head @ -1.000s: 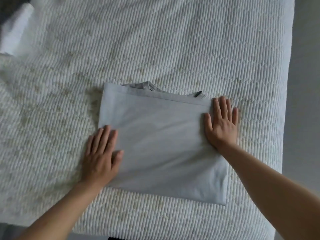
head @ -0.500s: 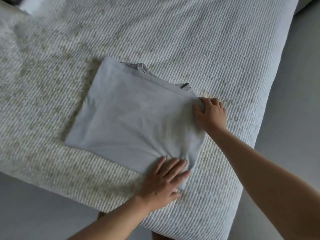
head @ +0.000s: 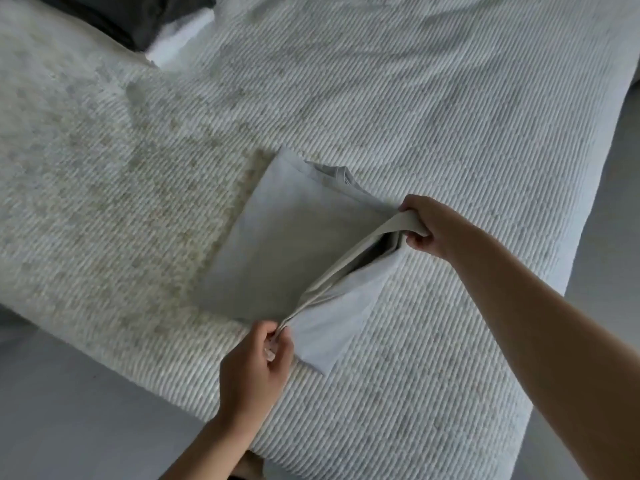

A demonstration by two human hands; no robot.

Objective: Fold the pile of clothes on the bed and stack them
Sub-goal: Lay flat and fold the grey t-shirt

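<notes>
A folded pale grey garment (head: 277,244) lies on the white ribbed bed cover (head: 433,116), with its collar showing at the far edge. My left hand (head: 258,368) pinches its near right corner. My right hand (head: 427,226) grips the far right corner, fingers curled round the cloth. Between the two hands the right edge is lifted off the bed and stretched taut, and darker inner layers show under it. The left part of the garment stays flat on the cover.
Dark grey clothing (head: 131,15) and something white (head: 180,39) lie at the far left corner of the bed. The bed's near edge runs diagonally past my left wrist, with grey floor (head: 69,410) below it and at the right (head: 616,202).
Both hands went from pressing flat on the garment to gripping its right edge and lifting it. The view has swung, so the bed now runs diagonally.
</notes>
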